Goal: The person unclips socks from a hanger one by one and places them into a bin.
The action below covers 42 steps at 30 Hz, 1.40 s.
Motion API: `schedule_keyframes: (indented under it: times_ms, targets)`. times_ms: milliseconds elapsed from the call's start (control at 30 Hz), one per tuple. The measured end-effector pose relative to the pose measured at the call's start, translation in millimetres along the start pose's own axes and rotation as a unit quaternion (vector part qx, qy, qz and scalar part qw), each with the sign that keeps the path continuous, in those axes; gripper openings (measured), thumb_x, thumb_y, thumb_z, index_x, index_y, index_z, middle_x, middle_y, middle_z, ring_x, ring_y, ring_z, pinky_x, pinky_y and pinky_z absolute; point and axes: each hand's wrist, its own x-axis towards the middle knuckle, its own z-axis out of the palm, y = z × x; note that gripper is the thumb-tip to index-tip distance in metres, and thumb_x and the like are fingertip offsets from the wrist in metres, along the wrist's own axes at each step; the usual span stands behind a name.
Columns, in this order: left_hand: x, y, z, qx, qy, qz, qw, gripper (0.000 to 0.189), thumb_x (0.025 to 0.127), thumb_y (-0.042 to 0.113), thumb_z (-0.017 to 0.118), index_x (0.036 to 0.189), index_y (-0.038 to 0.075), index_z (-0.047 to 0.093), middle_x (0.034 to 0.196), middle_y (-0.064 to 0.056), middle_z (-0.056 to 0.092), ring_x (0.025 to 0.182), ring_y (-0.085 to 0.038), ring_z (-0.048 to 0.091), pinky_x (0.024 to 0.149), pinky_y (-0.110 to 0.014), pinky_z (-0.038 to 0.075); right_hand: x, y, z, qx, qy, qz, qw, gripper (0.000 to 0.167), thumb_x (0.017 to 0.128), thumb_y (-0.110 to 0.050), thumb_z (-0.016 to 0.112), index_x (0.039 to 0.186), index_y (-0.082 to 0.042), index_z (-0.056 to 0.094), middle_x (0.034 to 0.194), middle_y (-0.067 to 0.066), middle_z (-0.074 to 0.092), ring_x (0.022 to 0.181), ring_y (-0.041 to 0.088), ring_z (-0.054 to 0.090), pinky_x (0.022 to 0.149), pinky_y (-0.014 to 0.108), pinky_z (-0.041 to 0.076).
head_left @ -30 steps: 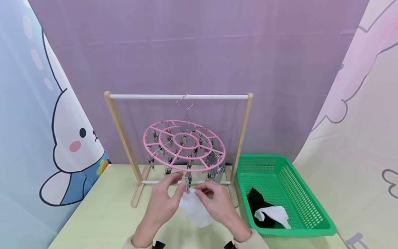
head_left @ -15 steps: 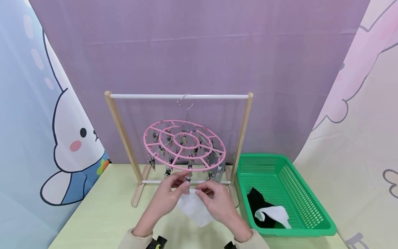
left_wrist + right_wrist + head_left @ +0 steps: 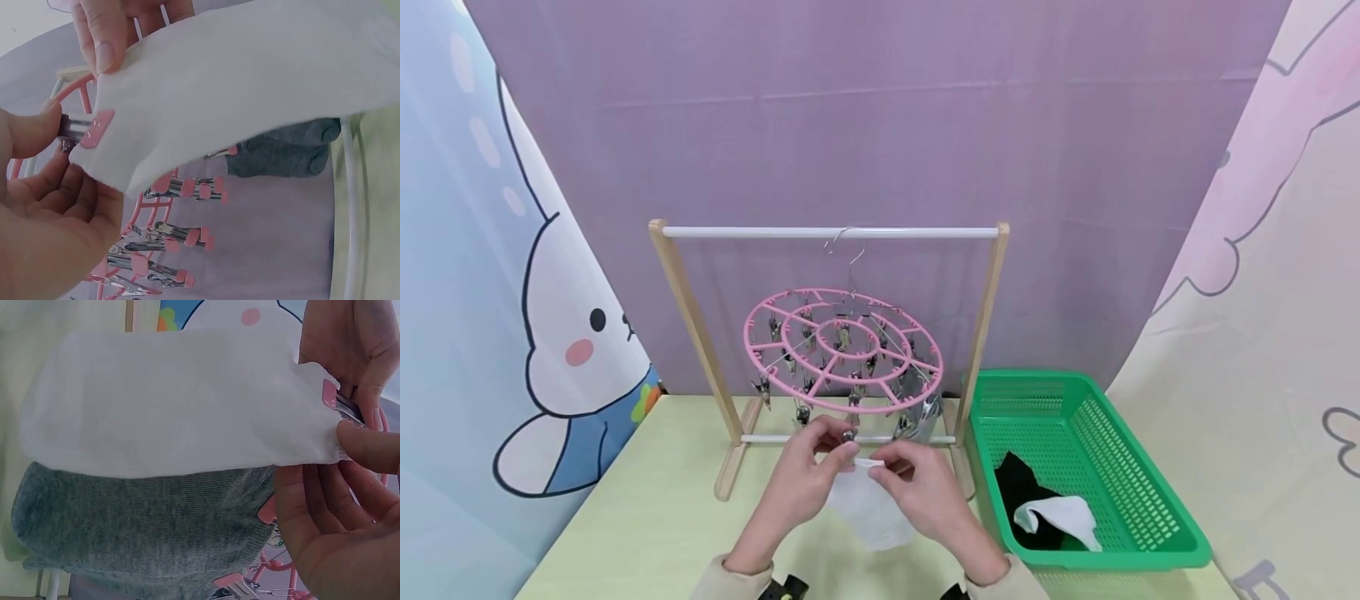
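Observation:
My left hand [image 3: 801,483] pinches a metal clothespin with pink tips [image 3: 97,129] between thumb and fingers. The clip's tips overlap the cuff of a white sock [image 3: 872,510]. Opposite it, my right hand [image 3: 928,492] holds the same cuff between thumb and fingers. The sock hangs toe down below both hands and fills much of the right wrist view. Above them is a round pink drying hanger [image 3: 853,409], with several clips dangling from it. Grey socks [image 3: 144,522] hang clipped just behind the white one.
A wooden rack [image 3: 981,333] with a white top bar [image 3: 737,232] carries the hanger on a wire hook. Right of it stands a green basket [image 3: 1112,561] containing a black cloth piece [image 3: 1017,482] and a white sock [image 3: 1070,515]. A purple curtain [image 3: 880,125] hangs behind.
My left fingers have closed in around the clothespin, which showed more fully a second ago. The right hand stays at the sock's cuff, nearly still.

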Motion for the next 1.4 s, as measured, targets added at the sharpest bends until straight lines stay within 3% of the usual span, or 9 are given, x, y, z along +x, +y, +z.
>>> schedule_keyframes:
  times_ms: [133,533,833,1000,1400]
  targets:
    - [-1.8,1.3,0.5,0.013,0.022,0.017,0.9995,0.011,0.095,0.007,0.071,0.105,0.006,0.067,0.091,0.001,0.063,0.084,-0.015,0.061,0.079,-0.030,0.054,0.5,-1,3,0.001,-0.001,-0.003,1.0000,0.006,0.094,-0.012,0.073,0.100,-0.010,0.075,0.090,-0.004,0.070,0.080,0.010,0.064,0.072,0.024,0.056]
    - [-5.1,1.6,-6.4,0.004,0.043,0.040,0.9983,0.010,0.095,0.007,0.071,0.104,0.009,0.067,0.087,0.005,0.063,0.083,-0.013,0.061,0.081,-0.030,0.053,-6.4,8,3,0.006,-0.029,0.013,0.9995,0.006,0.094,-0.009,0.073,0.097,-0.013,0.076,0.088,-0.006,0.069,0.074,0.007,0.062,0.068,0.025,0.056]
    - [-5.9,-0.9,-15.5,0.007,0.034,0.009,0.9993,0.017,0.098,0.007,0.067,0.114,0.004,0.064,0.091,-0.001,0.064,0.083,-0.014,0.065,0.079,-0.029,0.055,-18.7,5,-24,0.005,-0.046,0.025,0.9986,0.005,0.096,-0.015,0.072,0.099,-0.012,0.074,0.088,-0.006,0.069,0.076,0.010,0.063,0.070,0.025,0.055]
    - [-6.5,-3.8,-20.2,-0.001,0.037,0.000,0.9993,0.020,0.097,0.009,0.068,0.116,0.002,0.064,0.093,-0.004,0.065,0.083,-0.014,0.066,0.081,-0.029,0.056,-23.4,2,-40,-0.009,-0.011,0.020,0.9997,0.004,0.095,-0.014,0.072,0.098,-0.013,0.075,0.088,-0.006,0.069,0.077,0.009,0.063,0.070,0.026,0.056]
    - [-8.2,-12.9,-30.6,0.004,0.053,0.005,0.9986,0.020,0.098,0.012,0.068,0.116,0.004,0.065,0.096,-0.003,0.065,0.086,-0.013,0.066,0.087,-0.029,0.055,-29.3,-8,-82,-0.016,0.105,0.078,0.9913,0.009,0.093,-0.008,0.074,0.101,-0.012,0.075,0.089,-0.002,0.069,0.080,0.012,0.065,0.072,0.027,0.056]
